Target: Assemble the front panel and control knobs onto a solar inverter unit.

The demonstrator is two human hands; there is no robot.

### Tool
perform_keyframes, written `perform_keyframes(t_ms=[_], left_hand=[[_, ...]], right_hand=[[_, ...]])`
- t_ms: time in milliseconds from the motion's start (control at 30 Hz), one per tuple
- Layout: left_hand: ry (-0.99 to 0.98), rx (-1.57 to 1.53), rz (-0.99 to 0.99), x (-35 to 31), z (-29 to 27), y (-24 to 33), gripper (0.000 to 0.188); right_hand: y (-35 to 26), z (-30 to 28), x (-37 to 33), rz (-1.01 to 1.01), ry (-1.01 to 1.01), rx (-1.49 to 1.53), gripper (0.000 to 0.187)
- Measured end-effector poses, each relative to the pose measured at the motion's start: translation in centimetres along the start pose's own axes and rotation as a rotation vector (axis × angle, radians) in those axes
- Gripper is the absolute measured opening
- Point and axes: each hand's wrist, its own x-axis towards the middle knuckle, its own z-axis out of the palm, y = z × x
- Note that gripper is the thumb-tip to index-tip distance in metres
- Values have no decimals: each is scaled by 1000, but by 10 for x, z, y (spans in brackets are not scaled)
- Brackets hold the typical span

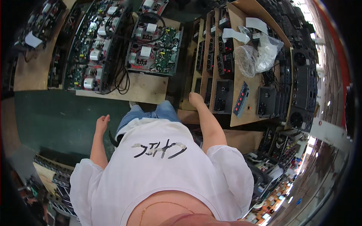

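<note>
My left hand [103, 123] hangs at my left side over the green floor, its fingers curled in and nothing visible in them. My right hand [196, 100] is out in front to the right, closed, beside the edge of a wooden shelf rack [211, 84]. What it grips, if anything, is hidden under the fingers. Close to that hand, a black metal box [224, 94] sits in the rack. Farther right, a blue panel strip with red switches [241, 98] lies on a wooden board [238, 119].
Opened chassis with green circuit boards [160, 56] stand on a wooden pallet [151, 88] ahead, a black cable [122, 81] trailing beside them. Clear plastic bags [267, 52] lie on the right-hand board. Stacked black housings [301, 86] line the right. Green floor [49, 120] spreads on my left.
</note>
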Motion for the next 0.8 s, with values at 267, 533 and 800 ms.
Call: perform_keyframes(t_ms=[267,533,800], left_hand=[[104,-346,-433,-137,131,-91,29],[10,-195,-659,-246,209,-52,26],[26,-280,-646,-203,205,-9,24]], right_hand=[[-7,-13,105,-555,-25,-495,15],[-23,23,247,-970,265,-819,12],[-34,22,295,-1096,172,-1040,15]])
